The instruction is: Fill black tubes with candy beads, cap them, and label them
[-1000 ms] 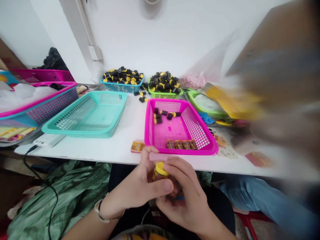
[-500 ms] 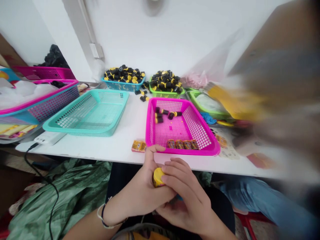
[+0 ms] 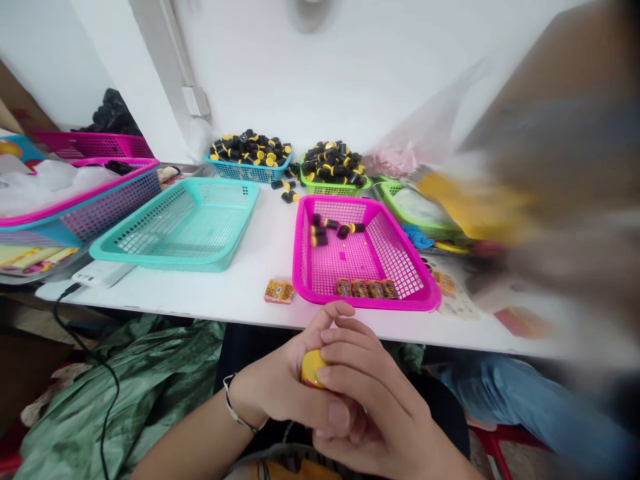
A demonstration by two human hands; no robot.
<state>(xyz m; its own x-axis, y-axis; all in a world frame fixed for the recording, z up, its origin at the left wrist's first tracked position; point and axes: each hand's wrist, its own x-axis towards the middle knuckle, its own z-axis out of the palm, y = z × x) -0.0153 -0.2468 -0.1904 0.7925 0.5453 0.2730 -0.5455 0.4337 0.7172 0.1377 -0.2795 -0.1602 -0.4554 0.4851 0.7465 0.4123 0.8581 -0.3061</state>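
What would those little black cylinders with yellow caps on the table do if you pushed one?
The small black cylinders with yellow caps would probably roll, since they lie on their sides on the smooth white table. They look light, heaped loosely in the blue basket. Their round sides may feel slippery.

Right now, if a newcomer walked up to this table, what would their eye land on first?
The two hands at bottom centre would likely draw the eye first: the left hand and right hand close around a round yellow cap. Just beyond them on the white table, a bright magenta basket stands out. Farther back, black-and-yellow pieces heap a blue basket and a green basket.
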